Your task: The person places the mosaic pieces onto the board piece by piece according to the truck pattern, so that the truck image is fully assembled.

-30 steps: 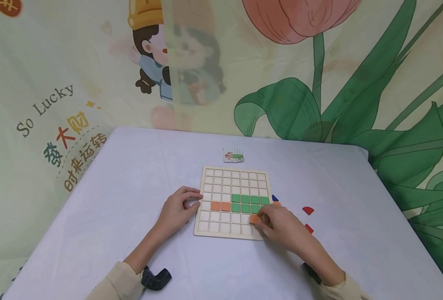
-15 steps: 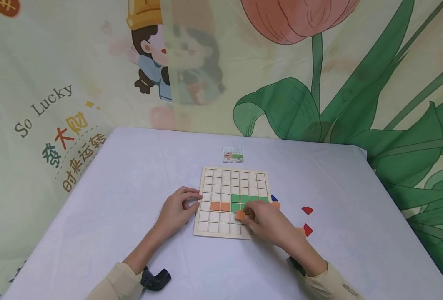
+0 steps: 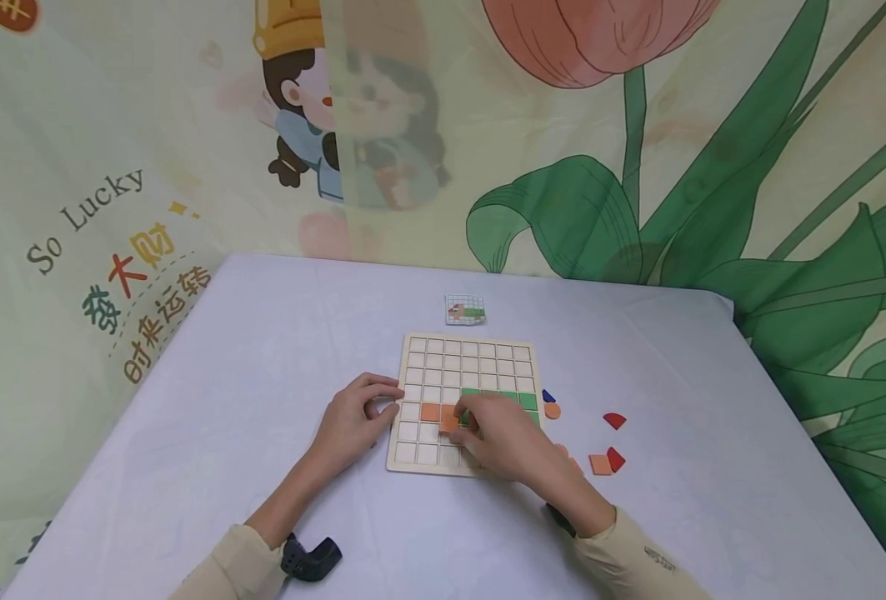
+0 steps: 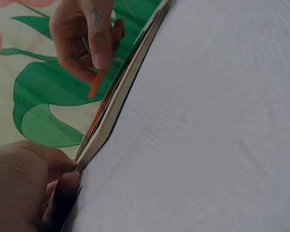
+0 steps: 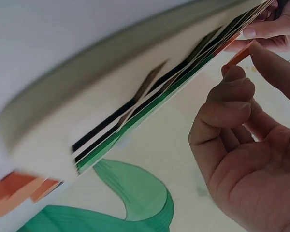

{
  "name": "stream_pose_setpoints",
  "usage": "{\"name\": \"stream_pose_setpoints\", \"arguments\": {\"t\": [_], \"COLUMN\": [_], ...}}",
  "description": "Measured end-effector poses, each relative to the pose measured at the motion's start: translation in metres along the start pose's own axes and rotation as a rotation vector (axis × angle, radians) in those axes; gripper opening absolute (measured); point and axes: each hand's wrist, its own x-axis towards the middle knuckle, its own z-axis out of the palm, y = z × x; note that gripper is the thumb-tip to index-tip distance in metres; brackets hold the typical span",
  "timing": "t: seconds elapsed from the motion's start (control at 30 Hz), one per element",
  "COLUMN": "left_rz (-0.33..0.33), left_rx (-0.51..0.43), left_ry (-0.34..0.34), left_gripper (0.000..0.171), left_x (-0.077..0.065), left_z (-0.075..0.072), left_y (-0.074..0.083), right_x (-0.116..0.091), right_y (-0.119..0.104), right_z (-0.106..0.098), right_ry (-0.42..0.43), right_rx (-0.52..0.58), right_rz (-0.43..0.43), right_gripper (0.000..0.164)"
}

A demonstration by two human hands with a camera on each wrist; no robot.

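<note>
A wooden grid board lies on the white table. Several green square tiles fill cells on its right side, partly hidden behind my right hand. My right hand pinches an orange square tile between thumb and fingertips, over the left-middle cells. In the left wrist view this orange tile is tilted and above the board surface. Another orange tile sits in the grid just left of it. With its fingertips against the board's left edge, my left hand rests on the table.
Behind the board lies a small pattern card. To the right are a blue piece, an orange round piece, a red quarter-round piece, an orange square and another red piece. A printed cloth hangs behind.
My right hand has moved left across the board with the orange tile, from the right side to beside the orange tiles. Loose pieces at the right are uncovered. The left hand has stayed put.
</note>
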Motion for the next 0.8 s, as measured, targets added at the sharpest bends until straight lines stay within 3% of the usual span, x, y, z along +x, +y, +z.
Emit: {"name": "stream_pose_setpoints", "arguments": {"t": [0.8], "left_rz": [-0.003], "left_rx": [0.000], "left_ry": [-0.024], "left_gripper": [0.020], "left_x": [0.001], "left_z": [-0.003], "left_y": [0.001], "right_x": [0.034], "right_y": [-0.031], "right_z": [0.020], "right_ry": [-0.026], "right_rx": [-0.040], "right_rz": [0.002], "right_gripper": [0.019]}}
